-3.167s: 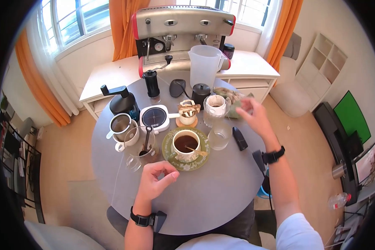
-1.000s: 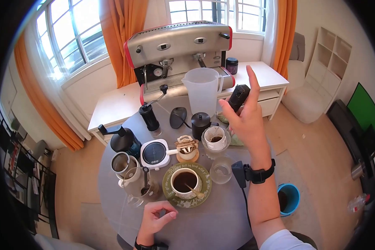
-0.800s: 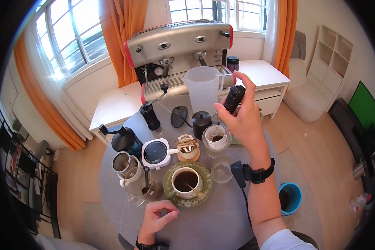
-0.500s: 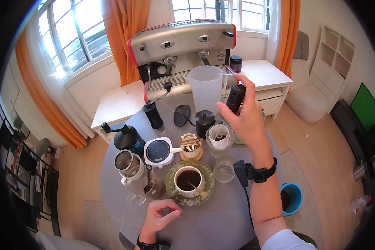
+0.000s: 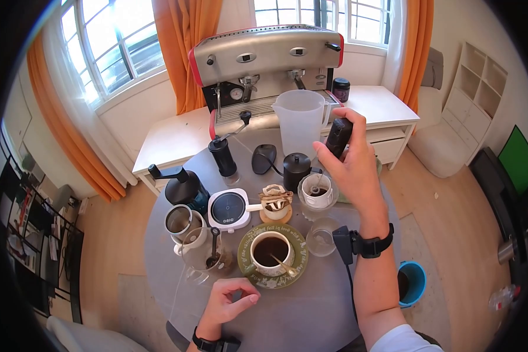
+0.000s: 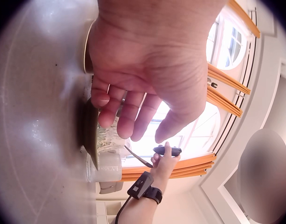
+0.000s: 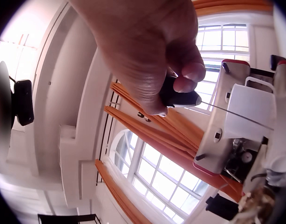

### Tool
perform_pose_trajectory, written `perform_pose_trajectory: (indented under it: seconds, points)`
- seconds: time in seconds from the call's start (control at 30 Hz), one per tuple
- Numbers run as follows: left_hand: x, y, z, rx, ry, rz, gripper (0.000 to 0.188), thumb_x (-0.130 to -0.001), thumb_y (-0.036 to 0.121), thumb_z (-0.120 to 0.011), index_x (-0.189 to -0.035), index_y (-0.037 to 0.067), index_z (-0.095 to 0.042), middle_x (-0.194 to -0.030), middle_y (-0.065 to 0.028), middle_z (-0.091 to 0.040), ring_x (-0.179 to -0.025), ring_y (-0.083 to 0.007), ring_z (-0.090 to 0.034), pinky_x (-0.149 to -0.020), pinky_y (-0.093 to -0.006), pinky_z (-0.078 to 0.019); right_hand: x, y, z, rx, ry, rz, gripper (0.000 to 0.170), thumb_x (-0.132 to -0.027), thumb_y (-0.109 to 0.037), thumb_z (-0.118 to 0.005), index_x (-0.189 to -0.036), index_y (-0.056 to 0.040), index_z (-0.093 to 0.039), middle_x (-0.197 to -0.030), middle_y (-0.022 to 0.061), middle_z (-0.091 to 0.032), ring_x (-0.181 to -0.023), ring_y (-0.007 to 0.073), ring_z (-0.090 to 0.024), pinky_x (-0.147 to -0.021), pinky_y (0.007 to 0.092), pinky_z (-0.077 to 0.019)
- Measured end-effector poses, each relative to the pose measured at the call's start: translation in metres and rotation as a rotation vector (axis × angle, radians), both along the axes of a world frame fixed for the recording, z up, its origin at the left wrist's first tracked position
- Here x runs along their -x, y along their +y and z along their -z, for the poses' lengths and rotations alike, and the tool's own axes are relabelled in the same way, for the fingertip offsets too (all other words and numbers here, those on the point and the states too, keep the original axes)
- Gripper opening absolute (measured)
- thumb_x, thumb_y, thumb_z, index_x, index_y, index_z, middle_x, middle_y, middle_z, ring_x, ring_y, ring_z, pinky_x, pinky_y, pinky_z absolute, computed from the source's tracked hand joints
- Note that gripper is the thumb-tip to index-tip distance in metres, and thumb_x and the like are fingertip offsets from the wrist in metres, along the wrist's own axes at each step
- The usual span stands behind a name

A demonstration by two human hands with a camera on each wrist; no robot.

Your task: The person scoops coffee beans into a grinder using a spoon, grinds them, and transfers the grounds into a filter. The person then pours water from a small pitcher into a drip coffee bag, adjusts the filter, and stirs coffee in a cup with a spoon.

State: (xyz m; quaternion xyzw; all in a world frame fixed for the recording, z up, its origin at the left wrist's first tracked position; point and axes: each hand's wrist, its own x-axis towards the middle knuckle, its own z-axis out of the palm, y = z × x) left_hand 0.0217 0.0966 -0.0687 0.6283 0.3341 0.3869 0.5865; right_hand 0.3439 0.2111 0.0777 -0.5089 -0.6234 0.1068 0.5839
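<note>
- At the far left we see a strainer (image 5: 179, 219) over a white mug (image 5: 193, 242), just beside a dark crank grinder (image 5: 186, 190)
- Next to them we find a glass jar (image 5: 196, 255) with a black scoop (image 5: 215, 242) in it, and a white scale (image 5: 229, 209) behind
- Our left hand (image 5: 232, 302), fingers loosely curled and holding nothing, lies near the green saucer (image 5: 246, 255)
- On that saucer we have a cup of dark coffee (image 5: 270, 249) with a spoon (image 5: 288, 269) in it
- Behind it we see a drip bag (image 5: 276, 198), then a black pot (image 5: 297, 169) and a clear pitcher (image 5: 301, 123)
- We see a white cup (image 5: 318, 198) with dark contents, set in a glass vessel (image 5: 308, 208)
- Our right hand (image 5: 358, 176), well apart from the left, grips a black handheld stirrer (image 5: 339, 138) above the table, its thin rod (image 7: 236, 114) pointing down
</note>
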Motion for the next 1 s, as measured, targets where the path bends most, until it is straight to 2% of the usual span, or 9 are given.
perform_pose_trajectory:
  seconds: [0.3,0.67,0.73,0.93,1.0]
  points:
    - [0.0008,0.0002,0.0001,-0.007,0.002,-0.002,0.006,-0.091,0.005,-0.078,-0.093,-0.001,-0.076,-0.082,-0.0041,-0.072,-0.071,-0.0091,-0.06,-0.064,-0.0254,-0.045,-0.0023,0.0004,0.0,0.012,0.023,0.022,0.058,-0.093,-0.016,-0.075,-0.141,-0.0127,-0.042,-0.094,0.0197,-0.071,-0.085,0.0382,-0.074,-0.077,0.0434,-0.0565]
    - [0.0018,0.0004,-0.0004,0.012,-0.011,-0.001,0.007,-0.092,0.005,-0.077,-0.093,-0.002,-0.076,-0.083,-0.0043,-0.072,-0.072,-0.0093,-0.061,-0.066,-0.0252,-0.0455,-0.0033,0.0024,0.0053,-0.003,-0.013,0.03,0.057,-0.094,-0.016,-0.074,-0.141,-0.0132,-0.043,-0.092,0.0212,-0.071,-0.087,0.0393,-0.075,-0.077,0.0433,-0.0565]
    - [0.0044,0.0007,-0.0001,0.008,0.041,0.006,0.01,-0.091,0.003,-0.076,-0.094,-0.006,-0.075,-0.085,-0.0101,-0.071,-0.078,-0.0157,-0.068,-0.068,-0.0273,-0.0515,-0.0023,0.0019,0.0035,-0.038,-0.004,0.042,0.057,-0.094,-0.016,-0.074,-0.141,-0.0134,-0.043,-0.092,0.0211,-0.07,-0.087,0.0395,-0.074,-0.076,0.0435,-0.0565]
    - [0.0038,0.0008,-0.0017,0.024,0.043,0.007,0.01,-0.091,0.004,-0.076,-0.094,-0.006,-0.075,-0.086,-0.01,-0.071,-0.078,-0.0156,-0.068,-0.068,-0.0273,-0.0517,-0.0027,-0.0009,0.0034,0.02,-0.008,0.034,0.058,-0.094,-0.016,-0.074,-0.142,-0.0133,-0.042,-0.092,0.0211,-0.07,-0.087,0.0394,-0.074,-0.077,0.0441,-0.0565]
    - [0.0043,0.0013,-0.0004,0.022,0.037,0.006,0.011,-0.091,0.004,-0.076,-0.094,-0.006,-0.075,-0.086,-0.01,-0.071,-0.078,-0.0157,-0.068,-0.068,-0.0273,-0.0517,-0.0009,-0.0024,0.0025,-0.031,0.009,0.054,0.058,-0.094,-0.017,-0.074,-0.142,-0.0131,-0.042,-0.093,0.0211,-0.071,-0.086,0.0394,-0.074,-0.077,0.0446,-0.0565]
